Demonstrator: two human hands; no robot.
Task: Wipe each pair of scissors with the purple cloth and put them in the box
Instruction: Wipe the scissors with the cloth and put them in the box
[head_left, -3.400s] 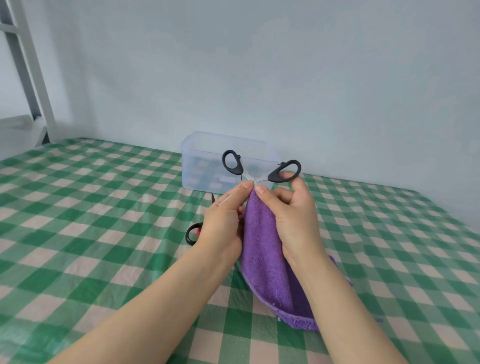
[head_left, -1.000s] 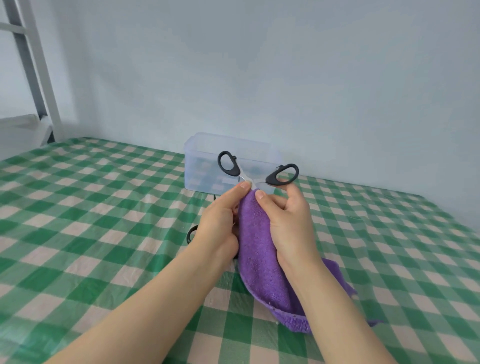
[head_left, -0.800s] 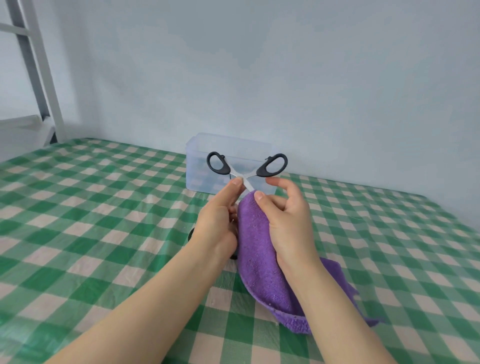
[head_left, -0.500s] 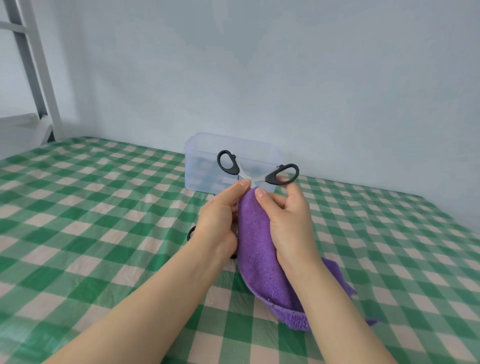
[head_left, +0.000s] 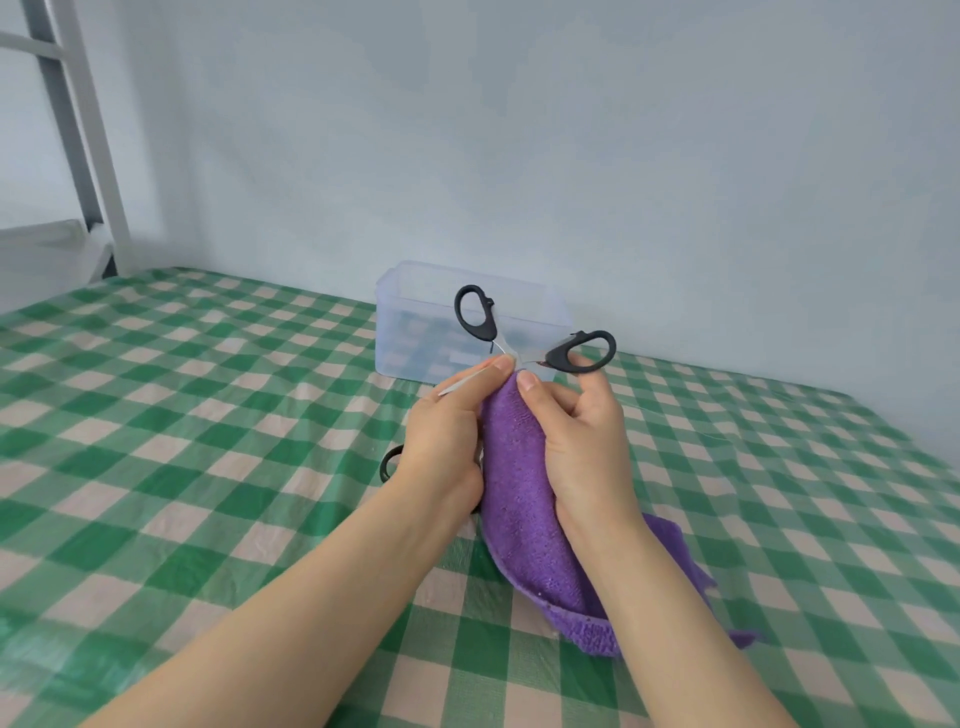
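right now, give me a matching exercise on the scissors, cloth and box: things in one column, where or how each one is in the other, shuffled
Things
1. held scissors
2. purple cloth
3. clear box
4. second scissors

States
A. standing at the far side of the checked tablecloth
B. lying flat, mostly hidden behind the left hand
C. raised in the air, black handles spread wide
D. gripped by the right hand, tail trailing down onto the tablecloth

Pairs: 1-C, 2-D, 3-A, 4-B

The green-checked table (head_left: 182, 415) bears a clear box (head_left: 410, 343) and half-hidden black scissors (head_left: 387, 464).
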